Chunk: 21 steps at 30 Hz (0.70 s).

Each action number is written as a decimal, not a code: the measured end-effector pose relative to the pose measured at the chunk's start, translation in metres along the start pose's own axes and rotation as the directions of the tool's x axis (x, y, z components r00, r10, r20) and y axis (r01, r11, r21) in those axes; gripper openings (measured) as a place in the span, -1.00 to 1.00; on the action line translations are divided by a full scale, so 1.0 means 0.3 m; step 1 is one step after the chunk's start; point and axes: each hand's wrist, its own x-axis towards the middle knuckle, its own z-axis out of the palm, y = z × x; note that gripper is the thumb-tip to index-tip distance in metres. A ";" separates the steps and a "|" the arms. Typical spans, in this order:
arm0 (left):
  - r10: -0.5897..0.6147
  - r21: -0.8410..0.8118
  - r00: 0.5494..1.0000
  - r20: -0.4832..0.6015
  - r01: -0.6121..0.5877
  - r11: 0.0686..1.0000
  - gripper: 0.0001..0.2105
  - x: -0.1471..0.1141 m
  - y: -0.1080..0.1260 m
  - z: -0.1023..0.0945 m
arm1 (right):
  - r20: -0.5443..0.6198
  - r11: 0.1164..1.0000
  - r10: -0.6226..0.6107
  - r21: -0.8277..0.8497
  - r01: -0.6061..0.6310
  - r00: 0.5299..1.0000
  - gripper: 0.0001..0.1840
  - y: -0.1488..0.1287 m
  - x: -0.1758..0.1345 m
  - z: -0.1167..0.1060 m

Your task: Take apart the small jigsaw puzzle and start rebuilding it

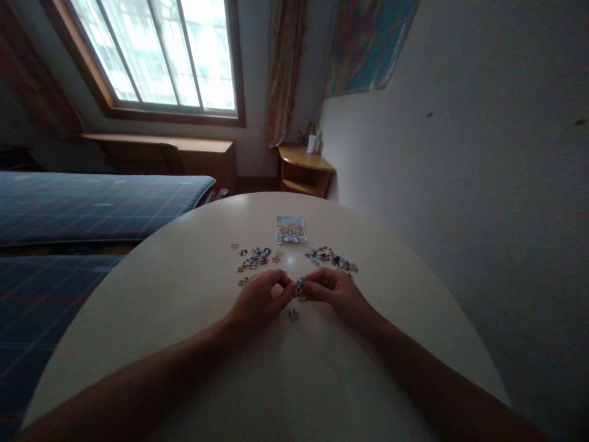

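Observation:
Over the middle of the round white table (193, 270), my left hand (267, 294) and my right hand (335, 291) meet fingertip to fingertip. Between them is a small jigsaw piece (300, 284), pinched by both hands; whether it is one piece or two joined cannot be made out. Just below lies another jigsaw piece (293, 315) on the tabletop. A loose pile of jigsaw pieces (257, 258) spreads beyond my left hand, and a second pile of pieces (332, 258) lies beyond my right hand.
A small printed picture sheet (291, 229) lies farther back on the table. A bed with a blue plaid cover (92, 205) stands to the left. The wall (437, 184) runs close along the right, and a wooden corner shelf (306, 159) stands behind the table.

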 end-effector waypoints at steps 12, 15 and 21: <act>-0.055 -0.016 0.998 0.035 0.055 0.998 -0.83 -0.001 0.016 -0.002 | 0.000 1.000 0.006 -0.030 -0.006 1.000 -0.58 0.010 0.002 -0.003; -0.063 -0.023 0.997 0.043 0.064 0.998 -0.82 0.000 0.021 -0.004 | -0.015 0.999 0.005 -0.036 -0.006 1.000 -0.57 0.010 0.001 0.002; -0.078 -0.158 0.994 0.072 0.089 0.983 -0.83 0.004 0.024 -0.003 | -0.056 0.999 -0.023 -0.034 0.021 0.998 -0.57 0.008 -0.007 0.022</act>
